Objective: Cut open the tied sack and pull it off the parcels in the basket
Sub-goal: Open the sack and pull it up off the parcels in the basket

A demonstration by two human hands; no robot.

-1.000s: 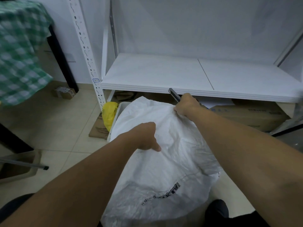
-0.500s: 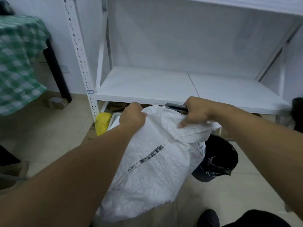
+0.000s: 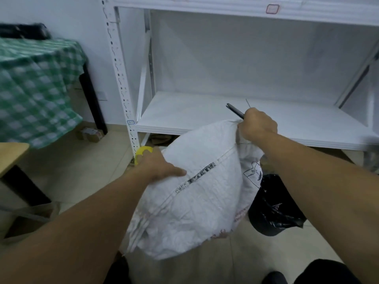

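The right hand (image 3: 256,125) is clenched around a bunched top corner of the sack (image 3: 196,193), and a thin dark cutter (image 3: 235,111) pokes out of the same fist, pointing up and away over the shelf (image 3: 205,111). The left hand (image 3: 158,165) grips the sack's other side, fingers curled into the cloth and thumb lying flat along a seam. Between the two hands the white woven sack hangs lifted and crumpled, with dark print running beside the seam and its lower edge loose and ragged near the person's legs. Just beyond the left hand a bit of something yellow (image 3: 144,151) peeks out. Below the right forearm a black bag (image 3: 272,210) sits on the tiled floor (image 3: 82,171), touching the sack's side. Behind both hands stands a white metal rack, its lower board bare. Far off to the left of the left hand a green checked cloth (image 3: 34,87) drapes over a counter. The basket and parcels are hidden behind the sack.
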